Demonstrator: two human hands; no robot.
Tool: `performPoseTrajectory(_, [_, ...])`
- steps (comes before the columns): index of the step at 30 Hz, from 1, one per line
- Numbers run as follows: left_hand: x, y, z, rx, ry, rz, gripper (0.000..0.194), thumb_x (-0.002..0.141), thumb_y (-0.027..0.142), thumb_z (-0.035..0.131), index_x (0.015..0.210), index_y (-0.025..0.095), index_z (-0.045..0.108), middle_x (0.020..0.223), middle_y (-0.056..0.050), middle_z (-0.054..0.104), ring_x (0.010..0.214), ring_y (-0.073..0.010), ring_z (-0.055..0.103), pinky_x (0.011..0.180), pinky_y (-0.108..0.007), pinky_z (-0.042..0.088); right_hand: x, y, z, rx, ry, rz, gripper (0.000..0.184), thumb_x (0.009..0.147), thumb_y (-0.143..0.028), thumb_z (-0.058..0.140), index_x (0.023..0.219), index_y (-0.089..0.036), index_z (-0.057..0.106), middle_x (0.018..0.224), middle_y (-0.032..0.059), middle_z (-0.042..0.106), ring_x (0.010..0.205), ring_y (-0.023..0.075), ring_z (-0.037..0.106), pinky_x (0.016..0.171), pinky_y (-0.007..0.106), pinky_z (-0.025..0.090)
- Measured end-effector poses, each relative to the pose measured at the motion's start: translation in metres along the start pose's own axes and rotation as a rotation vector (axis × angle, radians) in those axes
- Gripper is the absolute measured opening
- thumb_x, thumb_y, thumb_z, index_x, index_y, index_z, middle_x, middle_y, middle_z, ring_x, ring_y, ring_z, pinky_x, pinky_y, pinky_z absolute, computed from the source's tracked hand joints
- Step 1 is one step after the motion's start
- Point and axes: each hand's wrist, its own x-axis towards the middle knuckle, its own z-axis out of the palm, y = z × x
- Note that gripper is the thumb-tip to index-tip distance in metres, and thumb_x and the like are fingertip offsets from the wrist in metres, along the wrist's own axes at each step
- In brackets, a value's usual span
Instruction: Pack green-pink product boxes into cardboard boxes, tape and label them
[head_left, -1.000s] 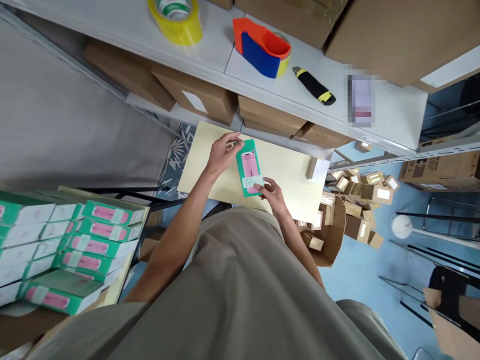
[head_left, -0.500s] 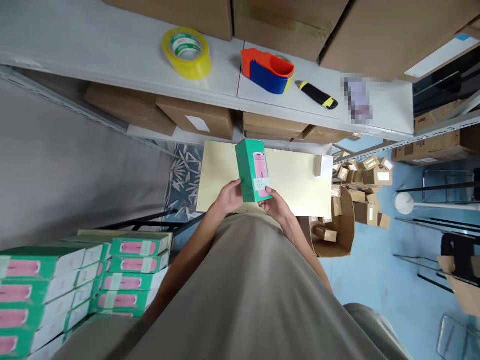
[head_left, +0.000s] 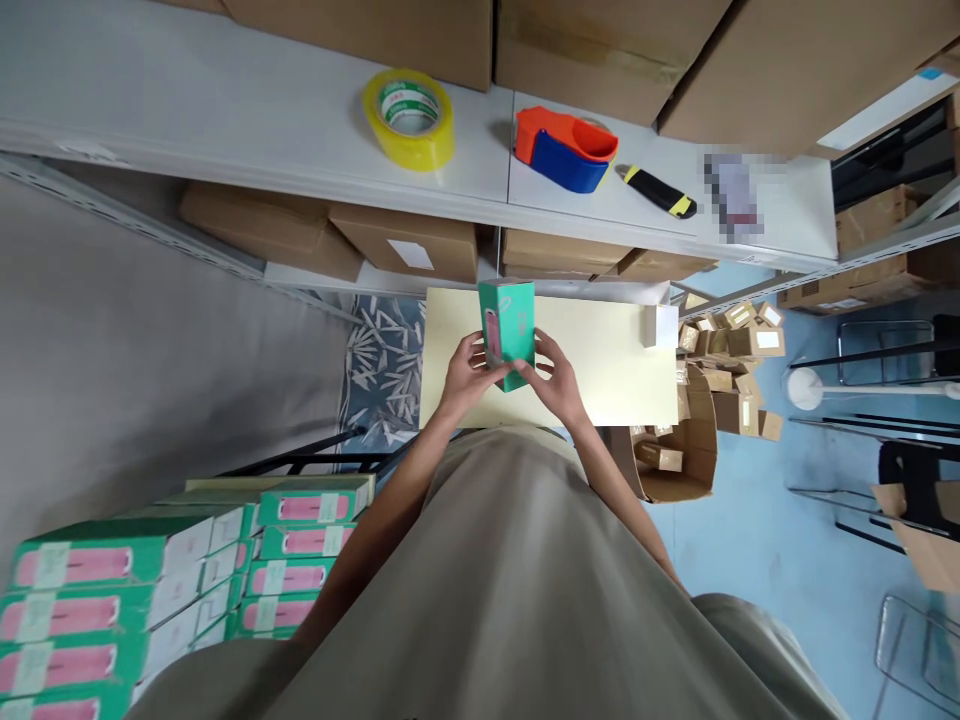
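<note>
A green carton (head_left: 516,325) with a pink picture on one side stands upright between my hands, above the pale yellow tabletop (head_left: 600,375). My left hand (head_left: 469,375) grips its left side, with the thumb across the lower front. On the right side, my right hand (head_left: 553,378) holds the same carton, its thumb at the lower front edge and its fingers along the side. A plain green face and part of the pink-pictured face point toward me. The carton's back is hidden.
A small white box (head_left: 661,326) stands at the table's right end. On the shelf lie yellow tape (head_left: 420,150), a red-and-blue tape dispenser (head_left: 566,155) and a utility knife (head_left: 660,192). Stacked green cartons (head_left: 82,565) fill the lower left; an open cardboard box (head_left: 701,440) sits right of the table.
The green carton has been turned, so the pink picture now faces left and a plain green side shows. Both hands have shifted their hold, the right one moving up along the carton's side.
</note>
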Motion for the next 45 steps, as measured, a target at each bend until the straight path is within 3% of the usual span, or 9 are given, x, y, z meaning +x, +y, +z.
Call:
performPoseTrajectory(4, [-0.010,0.009,-0.003,0.073,-0.066,0.074,0.096,0.054,0.038,0.108,0.140,0.027,0.064,0.130,-0.011,0.074,0.117,-0.0303,0.075,0.101,-0.043,0.062,0.017,-0.003,0.016,0.007,0.087,0.034,0.104,0.073,-0.065,0.097,0.164,-0.032,0.058,0.126,0.0081,0.081,0.114,0.0316,0.074,0.106,0.049,0.061])
performPoseTrajectory(8, [-0.022,0.010,-0.019,0.048,-0.083,0.000,0.090,0.065,0.043,0.105,0.143,0.029,0.064,0.152,-0.015,0.067,0.145,-0.0366,0.065,0.114,-0.049,0.059,0.027,0.001,0.011,0.274,-0.005,0.154,0.095,0.075,-0.069,0.091,0.157,-0.027,0.064,0.110,0.0065,0.082,0.106,0.0293,0.075,0.096,0.045,0.063])
performPoseTrajectory(12, [-0.031,-0.002,-0.026,-0.047,-0.133,-0.149,0.092,0.066,0.044,0.106,0.146,0.027,0.062,0.147,-0.016,0.070,0.138,-0.0363,0.070,0.114,-0.053,0.060,0.025,0.004,0.008,0.429,-0.058,0.238,0.087,0.076,-0.067,0.091,0.149,-0.026,0.068,0.111,0.0050,0.083,0.105,0.0268,0.076,0.093,0.040,0.063])
performPoseTrajectory(18, [-0.037,-0.016,-0.001,-0.099,-0.048,-0.084,0.086,0.064,0.047,0.105,0.139,0.025,0.067,0.137,-0.012,0.074,0.129,-0.0326,0.073,0.113,-0.048,0.060,0.028,0.005,0.001,0.377,-0.101,0.187,0.081,0.079,-0.074,0.087,0.143,-0.027,0.072,0.127,0.0076,0.082,0.120,0.0295,0.074,0.101,0.042,0.063])
performPoseTrajectory(24, [-0.047,-0.011,0.028,0.323,0.198,0.187,0.100,0.072,0.040,0.099,0.161,0.030,0.054,0.162,-0.016,0.056,0.152,-0.0387,0.054,0.113,-0.050,0.062,0.041,0.011,-0.010,0.342,-0.033,0.127,0.111,0.073,-0.074,0.094,0.167,-0.035,0.049,0.145,0.0124,0.075,0.132,0.0335,0.072,0.108,0.051,0.064])
performPoseTrajectory(30, [-0.064,0.001,0.051,0.630,0.151,0.308,0.098,0.075,0.019,0.093,0.164,0.025,0.052,0.164,-0.023,0.053,0.165,-0.0479,0.039,0.139,-0.066,0.034,0.038,0.018,-0.018,0.463,-0.086,0.191,0.088,0.081,-0.075,0.084,0.155,-0.035,0.058,0.133,0.0061,0.078,0.122,0.0300,0.073,0.099,0.045,0.067])
performPoseTrajectory(34, [-0.057,0.000,0.054,0.391,0.203,0.232,0.094,0.080,0.035,0.091,0.164,0.030,0.049,0.161,-0.018,0.058,0.156,-0.0407,0.054,0.127,-0.057,0.049,0.038,0.021,-0.036,0.483,-0.080,0.167,0.100,0.082,-0.079,0.086,0.167,-0.039,0.049,0.135,0.0059,0.078,0.128,0.0300,0.072,0.107,0.049,0.064])
performPoseTrajectory(38, [-0.046,-0.007,0.048,-0.005,0.125,-0.027,0.072,0.083,0.050,0.085,0.147,0.033,0.058,0.124,-0.008,0.077,0.126,-0.0293,0.074,0.108,-0.044,0.060,0.046,0.025,-0.058,0.436,-0.019,0.104,0.106,0.085,-0.081,0.085,0.174,-0.042,0.043,0.159,0.0111,0.067,0.141,0.0316,0.069,0.116,0.054,0.060])
performPoseTrajectory(45, [-0.051,-0.020,0.046,-0.372,0.085,-0.309,0.047,0.077,0.049,0.087,0.115,0.028,0.069,0.109,-0.003,0.081,0.100,-0.0213,0.077,0.089,-0.033,0.066,0.072,0.027,-0.074,0.315,-0.056,0.041,0.104,0.085,-0.092,0.077,0.172,-0.045,0.046,0.167,0.0100,0.061,0.140,0.0327,0.067,0.109,0.055,0.063])
